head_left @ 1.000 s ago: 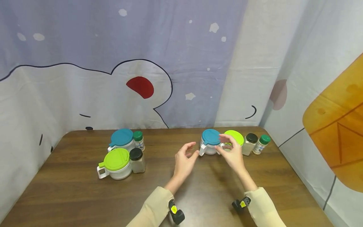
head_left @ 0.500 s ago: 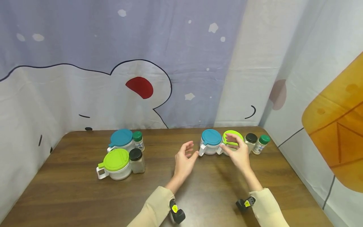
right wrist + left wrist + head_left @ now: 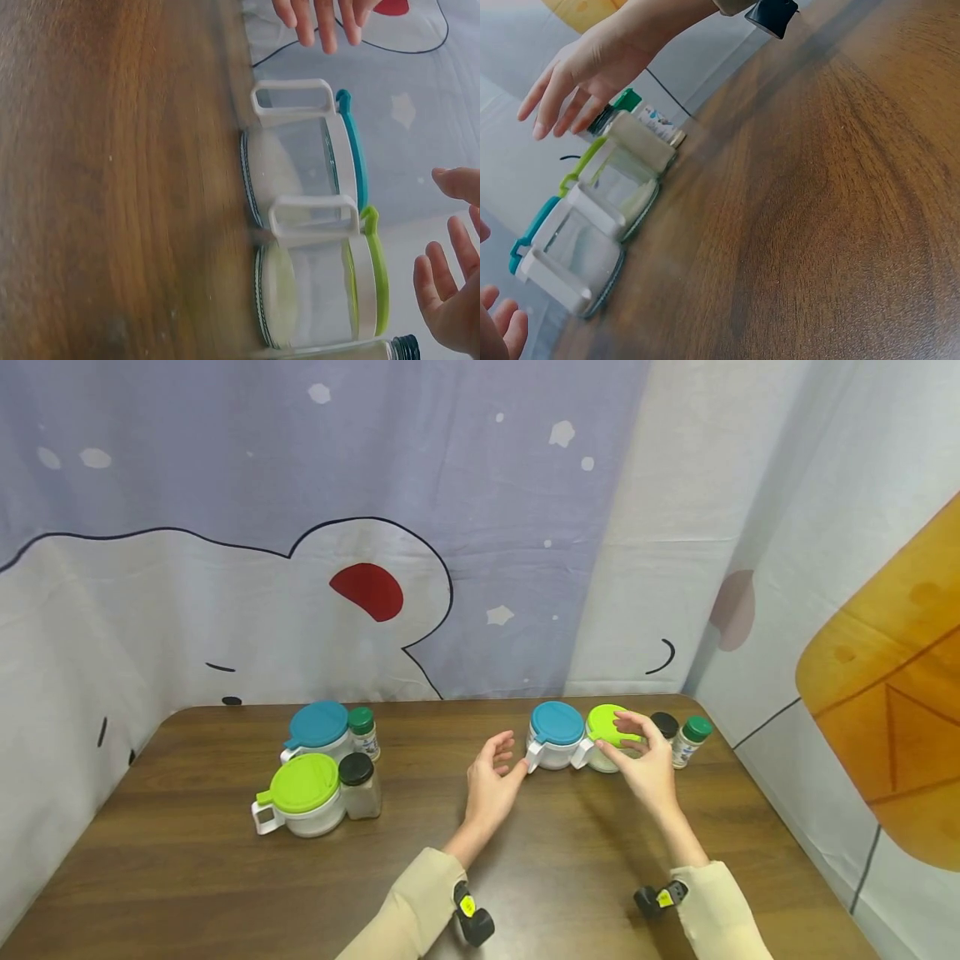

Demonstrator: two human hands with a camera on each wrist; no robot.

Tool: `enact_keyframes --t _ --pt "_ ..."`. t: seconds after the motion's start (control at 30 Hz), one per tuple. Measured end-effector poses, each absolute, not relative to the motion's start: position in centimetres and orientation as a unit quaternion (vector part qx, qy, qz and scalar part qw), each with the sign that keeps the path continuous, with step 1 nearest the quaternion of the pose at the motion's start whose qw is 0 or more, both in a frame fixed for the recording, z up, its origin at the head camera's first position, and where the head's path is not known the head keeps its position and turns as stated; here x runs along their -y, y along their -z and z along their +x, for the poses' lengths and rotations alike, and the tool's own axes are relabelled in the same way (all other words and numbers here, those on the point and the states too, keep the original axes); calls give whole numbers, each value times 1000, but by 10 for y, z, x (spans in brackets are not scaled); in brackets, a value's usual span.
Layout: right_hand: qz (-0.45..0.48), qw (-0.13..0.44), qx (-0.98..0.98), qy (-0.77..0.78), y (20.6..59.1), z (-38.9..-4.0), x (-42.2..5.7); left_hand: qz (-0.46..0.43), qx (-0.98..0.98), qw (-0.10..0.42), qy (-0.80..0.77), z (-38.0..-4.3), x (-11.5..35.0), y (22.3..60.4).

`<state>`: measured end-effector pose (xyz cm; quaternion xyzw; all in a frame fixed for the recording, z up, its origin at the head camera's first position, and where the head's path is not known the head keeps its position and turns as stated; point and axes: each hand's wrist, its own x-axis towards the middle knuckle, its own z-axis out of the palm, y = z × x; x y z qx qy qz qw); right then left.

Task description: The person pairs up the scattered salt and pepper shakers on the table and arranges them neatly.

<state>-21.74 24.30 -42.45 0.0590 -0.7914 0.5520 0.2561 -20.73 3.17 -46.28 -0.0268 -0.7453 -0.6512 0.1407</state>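
Observation:
Two clear handled jars stand side by side at the back right of the table: one with a blue lid (image 3: 557,725) and one with a green lid (image 3: 602,723). My right hand (image 3: 627,742) hovers just over the green lid with relaxed, spread fingers. The left wrist view shows this hand (image 3: 562,94) above the green-lidded jar (image 3: 622,180) without touching it. My left hand (image 3: 509,754) is open, palm turned right, a little left of the blue-lidded jar's white handle (image 3: 533,758). In the right wrist view the blue-lidded jar (image 3: 300,161) and the green-lidded jar (image 3: 315,289) have their handles facing me.
Right of the jars stand a black-capped spice bottle (image 3: 664,724) and a green-capped one (image 3: 691,740). At the back left sit another blue-lidded jar (image 3: 318,727), a green-lidded jar (image 3: 303,787) and two spice bottles (image 3: 357,783). A printed curtain (image 3: 375,527) hangs behind the wooden table (image 3: 187,877).
My right hand has shifted right, from the blue lid to above the green lid. My left hand has barely moved.

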Motion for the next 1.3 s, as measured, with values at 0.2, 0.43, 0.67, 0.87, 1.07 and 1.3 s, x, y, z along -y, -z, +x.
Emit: enact_keyframes --t 0.2,0.43,0.67,0.87,1.07,1.3 --pt "54 272 793 -542 438 -226 -257 -22 741 137 658 -210 -34 465" --pt "48 279 790 -545 438 -222 -261 -13 741 126 659 -213 -37 466" --pt "44 291 783 -547 414 -208 -259 -11 745 130 654 -217 -39 468" --pt "36 287 790 -541 408 -206 -268 -11 740 132 660 -216 -38 472" --pt "33 293 783 -547 408 -208 -278 -14 743 129 656 -218 -38 474" --pt "27 305 785 -539 403 -208 -289 -8 746 121 654 -223 -38 476"
